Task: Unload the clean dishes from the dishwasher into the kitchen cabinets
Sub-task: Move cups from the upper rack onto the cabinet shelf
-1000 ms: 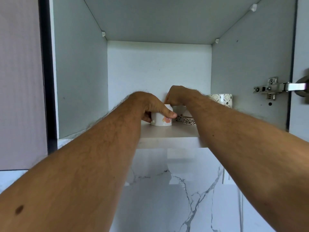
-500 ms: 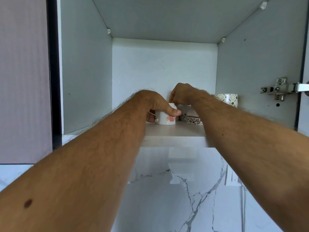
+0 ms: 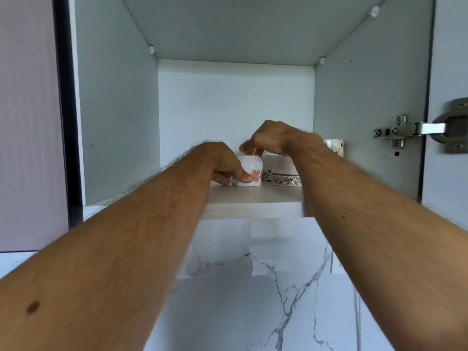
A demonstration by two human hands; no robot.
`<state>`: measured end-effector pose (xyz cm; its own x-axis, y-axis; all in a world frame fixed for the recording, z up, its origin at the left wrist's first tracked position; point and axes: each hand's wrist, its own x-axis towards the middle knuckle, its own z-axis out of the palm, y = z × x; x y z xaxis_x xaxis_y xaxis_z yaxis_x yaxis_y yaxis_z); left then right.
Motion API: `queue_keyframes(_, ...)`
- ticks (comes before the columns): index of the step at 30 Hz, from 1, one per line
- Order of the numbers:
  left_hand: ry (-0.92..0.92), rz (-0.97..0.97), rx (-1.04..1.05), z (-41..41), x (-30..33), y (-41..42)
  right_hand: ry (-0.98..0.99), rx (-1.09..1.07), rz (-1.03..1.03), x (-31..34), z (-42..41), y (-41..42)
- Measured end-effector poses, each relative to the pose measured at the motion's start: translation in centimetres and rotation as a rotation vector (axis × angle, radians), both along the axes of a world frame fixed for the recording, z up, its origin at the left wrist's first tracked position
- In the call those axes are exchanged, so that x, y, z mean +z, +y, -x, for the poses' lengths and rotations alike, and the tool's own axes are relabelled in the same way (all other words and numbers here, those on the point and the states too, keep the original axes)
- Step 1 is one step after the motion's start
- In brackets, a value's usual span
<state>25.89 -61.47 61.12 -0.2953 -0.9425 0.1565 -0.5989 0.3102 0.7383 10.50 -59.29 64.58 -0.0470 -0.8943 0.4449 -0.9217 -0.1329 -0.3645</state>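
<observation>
A white cup with an orange flower (image 3: 251,171) stands upside down on the cabinet shelf (image 3: 253,197). My left hand (image 3: 224,164) grips its left side, thumb across the front. My right hand (image 3: 269,138) hovers over the cup's top, fingertips touching its upper edge. Right of it stand a small patterned cup (image 3: 266,175) and a cup with a dark floral band (image 3: 286,177), both upside down. A further patterned cup (image 3: 335,145) stands at the shelf's back right, partly hidden by my right forearm.
The open wall cabinet has grey side walls (image 3: 119,117) and a white back (image 3: 235,107). A metal hinge (image 3: 405,131) holds the open door at right. A closed door (image 3: 27,122) lies left. Marble wall tile (image 3: 253,287) runs below the shelf.
My right hand has lifted slightly from behind the flowered cup to its top edge. My left hand keeps its grip. The camera has drifted a little.
</observation>
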Motion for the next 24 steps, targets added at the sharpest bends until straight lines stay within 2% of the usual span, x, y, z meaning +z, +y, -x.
queue_keyframes(6, -0.084, 0.084, 0.038, 0.02, -0.08, 0.02, 0.071, -0.055, -0.015, -0.23, -0.08, -0.65)
queue_keyframes(12, -0.107, 0.122, 0.059, -0.21, -0.16, 0.36, 0.040, -0.095, -0.028, -0.39, -0.13, -0.38)
queue_keyframes(22, -0.277, 0.340, 0.210, -0.60, -0.43, -0.15, 0.051, -0.116, -0.033, -0.54, -0.38, -0.45)
queue_keyframes(24, -0.258, 0.360, 0.228, -0.63, -0.36, -0.22, 0.062, -0.122, -0.039, -0.51, -0.28, -0.57)
